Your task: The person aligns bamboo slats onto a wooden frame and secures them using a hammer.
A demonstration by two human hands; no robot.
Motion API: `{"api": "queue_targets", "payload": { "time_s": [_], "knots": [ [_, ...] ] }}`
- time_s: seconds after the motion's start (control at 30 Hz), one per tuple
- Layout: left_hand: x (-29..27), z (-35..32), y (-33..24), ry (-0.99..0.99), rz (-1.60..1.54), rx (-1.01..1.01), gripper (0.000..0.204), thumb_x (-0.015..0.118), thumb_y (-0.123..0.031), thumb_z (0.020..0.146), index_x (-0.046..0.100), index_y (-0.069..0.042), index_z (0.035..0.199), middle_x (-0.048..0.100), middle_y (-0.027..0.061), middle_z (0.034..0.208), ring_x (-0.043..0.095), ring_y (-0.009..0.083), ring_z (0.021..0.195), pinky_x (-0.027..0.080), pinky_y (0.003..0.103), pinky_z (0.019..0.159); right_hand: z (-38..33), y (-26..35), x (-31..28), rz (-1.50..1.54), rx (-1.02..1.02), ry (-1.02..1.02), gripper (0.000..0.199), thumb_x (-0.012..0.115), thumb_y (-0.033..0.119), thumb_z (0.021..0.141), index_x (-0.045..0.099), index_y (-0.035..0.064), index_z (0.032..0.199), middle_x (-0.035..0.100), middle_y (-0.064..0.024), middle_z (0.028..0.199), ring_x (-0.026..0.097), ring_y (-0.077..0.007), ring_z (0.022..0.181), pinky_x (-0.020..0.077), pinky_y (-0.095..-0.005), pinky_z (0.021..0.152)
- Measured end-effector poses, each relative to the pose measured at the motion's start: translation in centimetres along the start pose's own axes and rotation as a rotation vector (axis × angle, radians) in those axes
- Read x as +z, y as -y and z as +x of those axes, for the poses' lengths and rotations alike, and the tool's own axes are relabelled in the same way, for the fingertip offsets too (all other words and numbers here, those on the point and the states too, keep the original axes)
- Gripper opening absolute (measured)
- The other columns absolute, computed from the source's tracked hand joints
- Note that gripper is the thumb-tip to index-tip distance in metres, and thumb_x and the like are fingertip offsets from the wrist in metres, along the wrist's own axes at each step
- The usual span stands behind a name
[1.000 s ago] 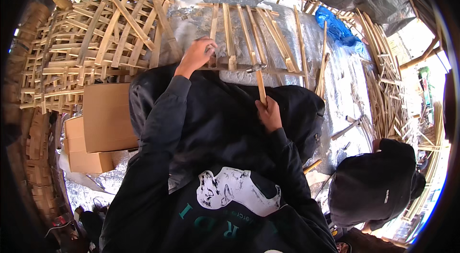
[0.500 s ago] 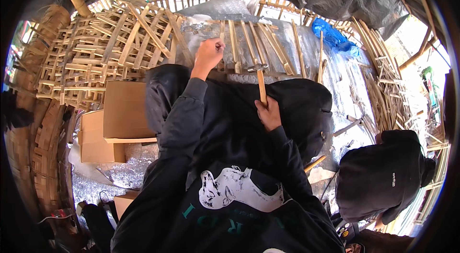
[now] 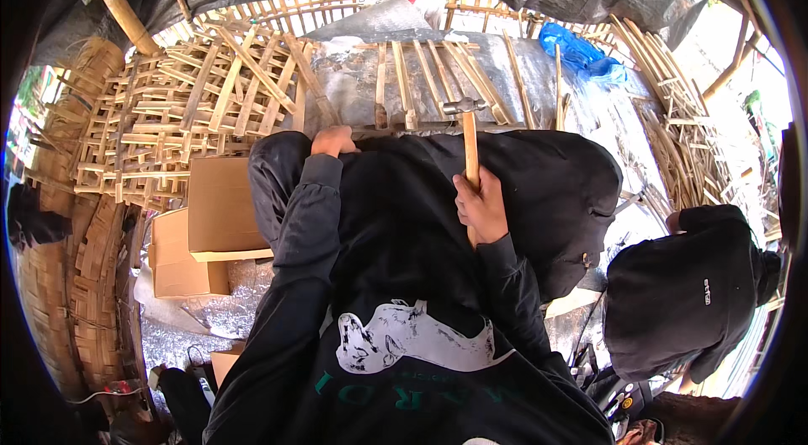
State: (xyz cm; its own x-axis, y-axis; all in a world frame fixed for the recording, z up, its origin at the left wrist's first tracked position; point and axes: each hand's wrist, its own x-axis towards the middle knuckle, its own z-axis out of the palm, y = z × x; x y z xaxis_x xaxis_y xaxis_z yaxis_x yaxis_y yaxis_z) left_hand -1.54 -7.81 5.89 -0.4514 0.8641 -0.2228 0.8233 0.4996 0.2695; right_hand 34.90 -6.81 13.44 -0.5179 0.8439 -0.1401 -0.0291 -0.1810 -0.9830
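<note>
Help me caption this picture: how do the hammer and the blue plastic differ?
The hammer has a straight, pale handle and a metallic-looking head; the blue plastic is crumpled, with no regular shape. The hammer is gripped in the right hand, head away from the body; the blue plastic lies farther off, unheld. Both are right of the picture's centre.

Slats (image 3: 404, 87) lie on the sheet (image 3: 593, 108), between the lattice (image 3: 200, 91) at its left edge and sticks (image 3: 677, 91) along its right; boxes (image 3: 225, 205) stand before the lattice.
</note>
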Motion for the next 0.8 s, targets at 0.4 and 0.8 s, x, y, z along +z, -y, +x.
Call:
{"api": "queue_targets", "payload": {
  "time_s": [0.4, 0.8],
  "knots": [
    [1.1, 3.7, 0.1, -0.3, 0.02, -0.239, 0.024, 0.073, -0.009, 0.081, 0.077, -0.002, 0.103, 0.074, 0.0251, 0.114, 0.071, 0.0389, 0.113, 0.057, 0.054, 0.09, 1.2, 0.2, 1.6, 0.031, -0.025, 0.183, 0.016, 0.066, 0.008, 0.101, 0.052, 0.005, 0.092, 0.045, 0.0024, 0.06, 0.042, -0.0058, 0.044, 0.0306, -0.0261, 0.039],
    [0.4, 3.2, -3.7, -0.104, 0.005, -0.215, 0.021, 0.065, -0.013, 0.081, 0.081, -0.003, 0.091, 0.077, 0.0236, 0.099, 0.074, 0.0405, 0.1, 0.057, 0.052, 0.084, 4.5, -4.6, -3.0, 0.07, 0.2, 0.2, 0.015, 0.063, 0.008, 0.102, 0.05, 0.0074, 0.095, 0.044, 0.0034, 0.062, 0.039, -0.0057, 0.045, 0.0293, -0.0252, 0.039]
  ]
}}
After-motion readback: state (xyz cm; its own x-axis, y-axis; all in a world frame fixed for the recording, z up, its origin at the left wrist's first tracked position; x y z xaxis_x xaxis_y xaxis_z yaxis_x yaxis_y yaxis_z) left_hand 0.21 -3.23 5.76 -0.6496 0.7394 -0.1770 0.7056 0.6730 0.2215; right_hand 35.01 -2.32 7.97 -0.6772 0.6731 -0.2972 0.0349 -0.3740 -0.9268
